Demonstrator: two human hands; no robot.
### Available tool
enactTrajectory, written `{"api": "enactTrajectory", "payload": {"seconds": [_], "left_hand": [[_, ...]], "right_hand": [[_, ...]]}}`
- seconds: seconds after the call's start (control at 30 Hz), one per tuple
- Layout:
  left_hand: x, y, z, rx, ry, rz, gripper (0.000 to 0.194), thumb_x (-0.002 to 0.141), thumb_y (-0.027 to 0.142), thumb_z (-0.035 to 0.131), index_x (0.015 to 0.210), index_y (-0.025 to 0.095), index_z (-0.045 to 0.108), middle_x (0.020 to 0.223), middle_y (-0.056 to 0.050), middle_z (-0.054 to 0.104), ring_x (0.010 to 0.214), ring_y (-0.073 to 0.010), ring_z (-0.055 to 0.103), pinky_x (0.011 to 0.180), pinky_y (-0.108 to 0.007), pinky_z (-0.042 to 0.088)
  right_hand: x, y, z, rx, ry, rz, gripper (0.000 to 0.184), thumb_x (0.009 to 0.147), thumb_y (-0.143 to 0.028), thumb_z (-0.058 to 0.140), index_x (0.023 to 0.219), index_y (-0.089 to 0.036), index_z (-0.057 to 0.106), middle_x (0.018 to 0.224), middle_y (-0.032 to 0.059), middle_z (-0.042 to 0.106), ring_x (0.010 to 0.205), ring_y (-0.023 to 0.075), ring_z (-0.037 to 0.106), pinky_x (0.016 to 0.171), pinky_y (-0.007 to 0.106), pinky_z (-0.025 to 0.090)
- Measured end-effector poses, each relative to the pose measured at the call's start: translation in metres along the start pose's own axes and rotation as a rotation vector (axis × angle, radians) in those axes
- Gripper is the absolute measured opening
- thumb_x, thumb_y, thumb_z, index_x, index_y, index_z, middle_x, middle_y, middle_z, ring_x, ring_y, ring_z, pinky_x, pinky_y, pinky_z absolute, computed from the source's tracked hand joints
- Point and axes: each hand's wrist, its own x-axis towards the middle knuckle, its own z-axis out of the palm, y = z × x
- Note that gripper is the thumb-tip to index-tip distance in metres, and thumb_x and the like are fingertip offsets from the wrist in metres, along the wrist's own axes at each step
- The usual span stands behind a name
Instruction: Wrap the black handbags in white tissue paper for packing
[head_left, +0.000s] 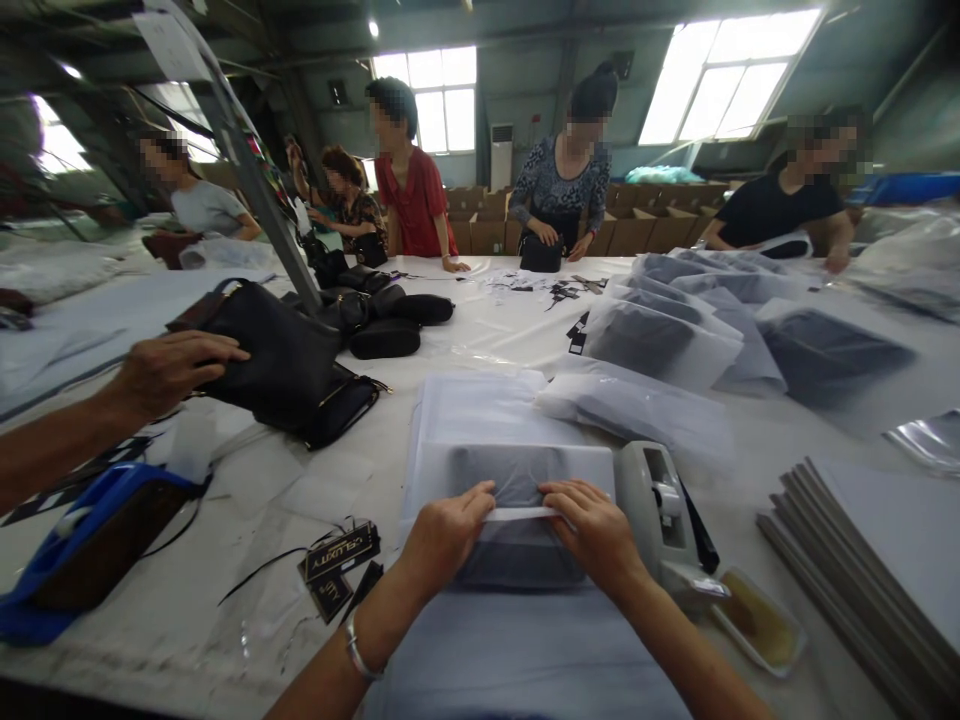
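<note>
A frosted plastic bag with a dark item inside lies on a stack of similar bags in front of me. My left hand pinches the left end of its folded white edge. At the right end of the same edge, my right hand has its fingers closed on the plastic. What exactly is inside the bag is blurred by the film. A grey tape dispenser stands just right of my right hand. Black printed tags with cords lie to the left of my left forearm.
At left, a co-worker's hand rests on a black handbag. A blue tape dispenser sits near the front left. Wrapped bags pile up at right, behind grey sheets. Several people stand across the table.
</note>
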Motion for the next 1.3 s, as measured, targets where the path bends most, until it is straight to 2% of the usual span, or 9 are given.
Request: {"api": "enactTrajectory", "payload": {"seconds": [0.23,0.37,0.53,0.73,0.93,1.03,1.13,1.2,1.3], "left_hand": [[0.001,0.004,-0.002,0.08,0.004,-0.031,0.012,0.094,0.014,0.053,0.096,0.021,0.061,0.075,-0.001,0.069,0.068,-0.0203,0.065,0.065,-0.029,0.049],[0.003,0.002,-0.001,0.089,0.004,-0.031,0.011,0.095,0.015,0.053,0.095,0.022,0.061,0.076,-0.001,0.069,0.071,-0.0208,0.064,0.068,-0.031,0.047],[0.006,0.0,0.0,0.084,0.008,-0.049,0.009,0.095,0.017,0.054,0.095,0.022,0.061,0.076,0.0,0.069,0.071,-0.0202,0.064,0.067,-0.03,0.044],[0.011,0.0,-0.002,0.063,0.035,-0.11,0.012,0.096,0.033,0.056,0.091,0.024,0.061,0.074,0.002,0.07,0.07,-0.0195,0.067,0.061,-0.028,0.042],[0.019,-0.005,0.001,0.052,0.084,-0.15,0.007,0.094,0.03,0.06,0.097,0.024,0.063,0.079,0.002,0.073,0.07,-0.0194,0.068,0.063,-0.028,0.047],[0.023,-0.008,0.002,0.056,0.141,-0.168,0.019,0.095,0.022,0.058,0.113,0.022,0.061,0.097,-0.003,0.074,0.086,-0.0213,0.07,0.077,-0.032,0.052],[0.019,-0.001,0.005,0.069,0.308,-0.113,0.031,0.095,0.013,0.054,0.124,0.019,0.058,0.117,-0.008,0.07,0.109,-0.0233,0.064,0.098,-0.04,0.047],[0.014,0.011,0.013,0.048,0.381,-0.006,0.028,0.095,0.012,0.052,0.12,0.02,0.062,0.116,-0.007,0.07,0.11,-0.0218,0.064,0.1,-0.039,0.047],[0.006,0.029,0.032,0.008,0.316,0.116,0.023,0.097,0.015,0.049,0.111,0.02,0.066,0.115,-0.006,0.072,0.107,-0.0215,0.066,0.094,-0.038,0.053]], "right_hand": [[-0.01,-0.001,0.004,-0.075,0.091,-0.077,0.016,0.095,-0.013,0.05,0.104,-0.022,0.06,0.112,0.0026,0.072,0.106,0.0199,0.065,0.106,0.041,0.037],[-0.011,0.0,0.003,-0.112,0.107,-0.083,0.016,0.093,-0.012,0.05,0.1,-0.021,0.061,0.126,0.0054,0.066,0.123,0.025,0.056,0.11,0.046,0.034],[-0.008,0.002,0.003,-0.04,0.069,0.008,0.014,0.096,-0.015,0.05,0.099,-0.024,0.06,0.11,0.0013,0.072,0.097,0.0174,0.067,0.102,0.035,0.039],[-0.004,0.003,0.005,-0.1,0.025,0.181,0.01,0.097,-0.031,0.056,0.096,-0.024,0.063,0.097,0.0006,0.072,0.09,0.0196,0.066,0.089,0.031,0.042],[0.001,0.001,0.006,-0.154,-0.046,0.287,0.019,0.098,-0.038,0.053,0.089,-0.024,0.062,0.092,0.0002,0.069,0.085,0.0193,0.064,0.08,0.029,0.04],[0.003,-0.001,0.004,-0.164,-0.073,0.323,0.022,0.098,-0.039,0.052,0.085,-0.024,0.061,0.087,-0.0005,0.068,0.082,0.0188,0.063,0.076,0.029,0.039],[0.005,-0.002,0.002,-0.159,-0.086,0.342,0.024,0.098,-0.041,0.052,0.084,-0.024,0.061,0.086,-0.0006,0.067,0.081,0.0183,0.063,0.075,0.028,0.039],[0.007,-0.002,0.002,-0.162,-0.085,0.347,0.024,0.097,-0.041,0.053,0.083,-0.024,0.062,0.085,-0.0006,0.068,0.08,0.0182,0.064,0.075,0.028,0.039],[0.01,0.002,0.004,-0.197,-0.055,0.353,0.022,0.097,-0.038,0.053,0.083,-0.024,0.063,0.085,0.0002,0.069,0.079,0.0187,0.065,0.076,0.029,0.042]]}}
